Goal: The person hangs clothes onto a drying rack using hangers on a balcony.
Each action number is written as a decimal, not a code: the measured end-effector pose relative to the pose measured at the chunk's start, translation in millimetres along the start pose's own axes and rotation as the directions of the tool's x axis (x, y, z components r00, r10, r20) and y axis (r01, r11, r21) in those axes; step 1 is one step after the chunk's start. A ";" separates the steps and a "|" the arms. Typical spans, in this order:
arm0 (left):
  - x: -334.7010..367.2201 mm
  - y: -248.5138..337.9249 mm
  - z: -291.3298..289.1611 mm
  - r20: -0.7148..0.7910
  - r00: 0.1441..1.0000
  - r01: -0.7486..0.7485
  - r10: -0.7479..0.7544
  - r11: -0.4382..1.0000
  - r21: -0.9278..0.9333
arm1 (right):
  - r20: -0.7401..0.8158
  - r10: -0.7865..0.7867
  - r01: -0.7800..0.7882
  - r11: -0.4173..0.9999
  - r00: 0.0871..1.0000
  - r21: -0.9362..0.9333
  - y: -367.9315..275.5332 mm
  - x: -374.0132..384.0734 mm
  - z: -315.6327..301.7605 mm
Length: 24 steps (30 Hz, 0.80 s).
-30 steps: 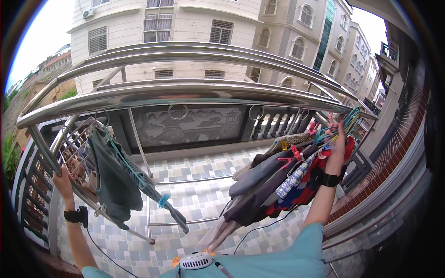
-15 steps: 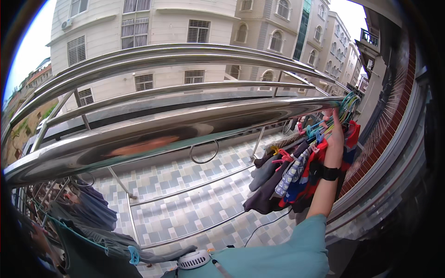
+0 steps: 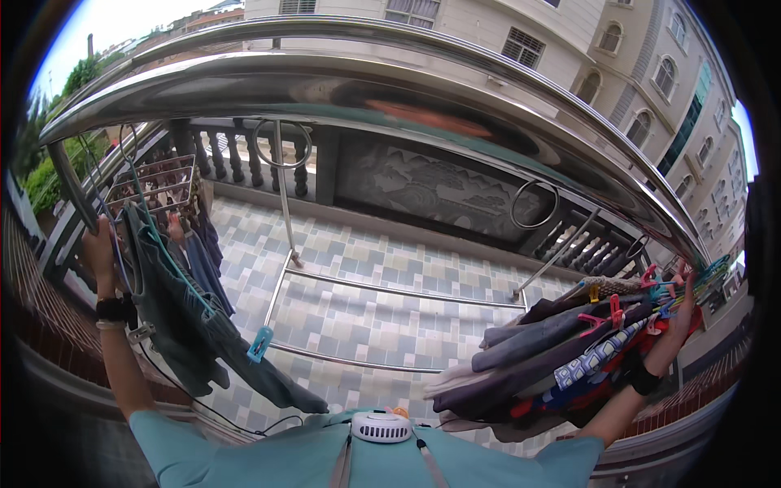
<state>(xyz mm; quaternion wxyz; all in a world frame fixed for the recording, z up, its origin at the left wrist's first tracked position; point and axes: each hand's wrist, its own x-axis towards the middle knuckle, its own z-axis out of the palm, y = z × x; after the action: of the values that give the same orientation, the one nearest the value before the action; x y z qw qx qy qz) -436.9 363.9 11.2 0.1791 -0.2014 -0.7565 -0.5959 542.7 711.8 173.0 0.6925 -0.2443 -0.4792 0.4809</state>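
Fingers of left hand (image 3: 98, 248) grip dark garment's hanger (image 3: 122, 244); right hand (image 3: 683, 294) grasps clothes bundle (image 3: 561, 358).

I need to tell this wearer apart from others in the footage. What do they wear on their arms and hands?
Short light teal sleeves, forearms uncovered. The left hand and right hand are gloveless. Each wrist carries a black band; the left also has a thin pale band beneath it.

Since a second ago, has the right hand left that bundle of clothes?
No. The right hand stays raised at the bundle of clothes on hangers, under the steel rail's right end.
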 end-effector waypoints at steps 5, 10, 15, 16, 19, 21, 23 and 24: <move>49.3 -12.6 -32.8 0.046 0.997 -0.067 0.068 0.997 -0.031 | 0.097 0.132 -0.136 0.990 0.986 0.030 15.1 -21.2 49.8; 108.4 -11.0 -27.3 0.053 0.998 -0.007 -0.016 0.910 0.414 | 0.240 0.230 -0.242 0.970 0.943 0.020 6.6 -13.6 112.1; 168.9 -84.3 -64.5 0.112 0.992 -0.085 0.060 0.969 0.234 | 0.160 0.344 -0.376 0.773 0.925 0.511 36.6 -1.7 157.4; 169.5 -86.2 -63.7 0.093 0.995 -0.059 0.047 0.989 0.136 | 0.379 0.281 -0.425 0.821 0.882 0.381 36.5 -5.4 162.2; 125.6 -25.3 -62.5 0.012 0.999 0.050 -0.049 0.993 -0.107 | 0.436 0.188 -0.328 0.905 0.880 0.272 34.6 -27.6 171.4; 80.0 21.6 -88.8 -0.208 0.968 -0.179 0.143 0.970 -0.164 | 0.360 0.245 -0.334 0.919 0.900 0.210 61.6 -52.6 199.5; 6.9 100.5 -81.7 -0.255 0.903 -0.399 0.346 0.895 -0.197 | 0.131 0.242 -0.269 0.927 0.961 0.261 90.3 -80.8 217.4; -34.8 143.4 -78.0 -0.245 0.869 -0.484 0.431 0.844 -0.232 | 0.089 0.314 -0.326 0.896 0.945 0.300 97.3 -98.9 240.1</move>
<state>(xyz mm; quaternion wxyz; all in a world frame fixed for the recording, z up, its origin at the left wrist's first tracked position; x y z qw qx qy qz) -330.4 314.7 130.0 0.3542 -0.3444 -0.5723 -0.6545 277.2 634.0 154.0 0.6245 -0.1984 -0.3638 0.6621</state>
